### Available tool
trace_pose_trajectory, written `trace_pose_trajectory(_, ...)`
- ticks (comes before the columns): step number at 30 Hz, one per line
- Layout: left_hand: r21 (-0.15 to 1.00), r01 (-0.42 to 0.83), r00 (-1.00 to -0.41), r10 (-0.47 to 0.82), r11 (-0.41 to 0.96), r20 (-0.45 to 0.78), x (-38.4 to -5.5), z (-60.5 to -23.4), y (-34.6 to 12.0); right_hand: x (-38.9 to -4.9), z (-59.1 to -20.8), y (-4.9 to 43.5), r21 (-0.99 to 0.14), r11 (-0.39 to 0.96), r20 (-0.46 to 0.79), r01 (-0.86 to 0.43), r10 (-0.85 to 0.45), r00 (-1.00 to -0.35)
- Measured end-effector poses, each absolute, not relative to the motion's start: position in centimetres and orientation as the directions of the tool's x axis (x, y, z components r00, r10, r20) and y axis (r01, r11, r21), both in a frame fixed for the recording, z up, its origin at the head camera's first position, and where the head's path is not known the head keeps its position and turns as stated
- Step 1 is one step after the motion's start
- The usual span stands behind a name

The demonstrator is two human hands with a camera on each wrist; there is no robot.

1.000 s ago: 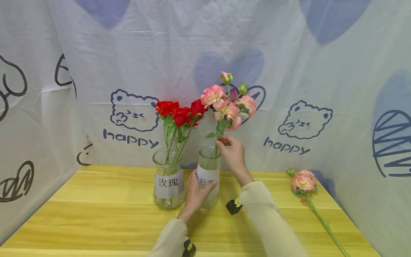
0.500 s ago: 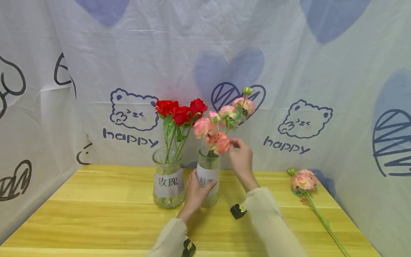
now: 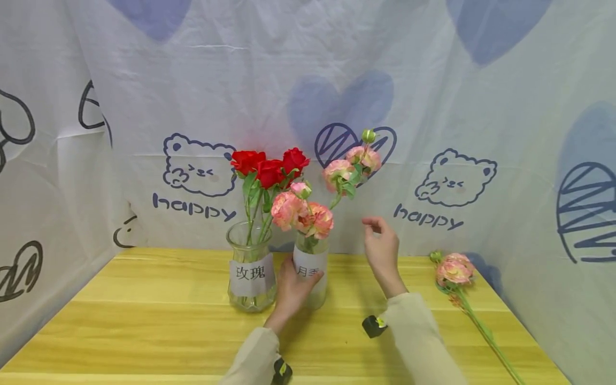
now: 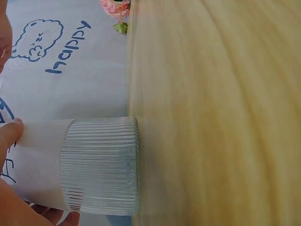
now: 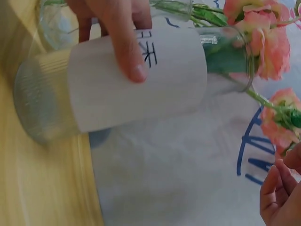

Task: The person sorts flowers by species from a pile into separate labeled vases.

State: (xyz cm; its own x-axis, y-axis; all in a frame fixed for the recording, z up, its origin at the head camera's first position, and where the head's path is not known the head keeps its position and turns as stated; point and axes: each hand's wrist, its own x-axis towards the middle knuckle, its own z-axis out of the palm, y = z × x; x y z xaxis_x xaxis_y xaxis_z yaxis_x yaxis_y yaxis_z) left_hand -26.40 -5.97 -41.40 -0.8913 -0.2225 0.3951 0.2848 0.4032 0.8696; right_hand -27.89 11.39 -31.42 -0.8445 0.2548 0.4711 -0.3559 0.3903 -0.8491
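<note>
My left hand (image 3: pixel 293 291) grips the glass vase (image 4: pixel 101 165) with the white paper label, thumb across the front and fingers around the far side. Pink flowers (image 3: pixel 291 211) stand in its mouth: one spray droops left over the rim, another leans up to the right. To the right of the vase, my right hand (image 3: pixel 382 254) is raised off the table, fingers loosely bent and holding nothing. In the right wrist view its fingertips (image 5: pixel 273 176) appear just below a pink bloom (image 5: pixel 282 110). The left hand's fingers partly cover the label's writing.
Close on the left stands a second labelled glass vase (image 3: pixel 252 302) with several red roses (image 3: pixel 270 172). Another pink flower (image 3: pixel 454 270) lies on the wooden table (image 3: pixel 144 326) at the right, its stem pointing to the front edge. A printed cloth (image 3: pixel 216 96) hangs behind.
The right hand has released the pink flower stems and drawn away right and down. The flowers have sunk into the vase and spread apart. The left hand keeps its hold on the vase.
</note>
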Motion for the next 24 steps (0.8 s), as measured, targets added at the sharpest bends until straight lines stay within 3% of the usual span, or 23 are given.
trace_pose_trajectory(14, 0.859, 0.294, -0.89, -0.207, 0.42, 0.406, -26.3, -41.4, -6.1, -26.8, -33.3, 16.1, -0.797, 0.502, 0.459, -0.337, 0.14, -0.877)
trace_pose_trajectory(24, 0.87, 0.287, -0.898, -0.204, 0.402, 0.391, -26.3, -41.3, -6.2, -25.4, -35.3, 21.0, -0.761, 0.595, 0.369, -0.259, 0.069, -0.927)
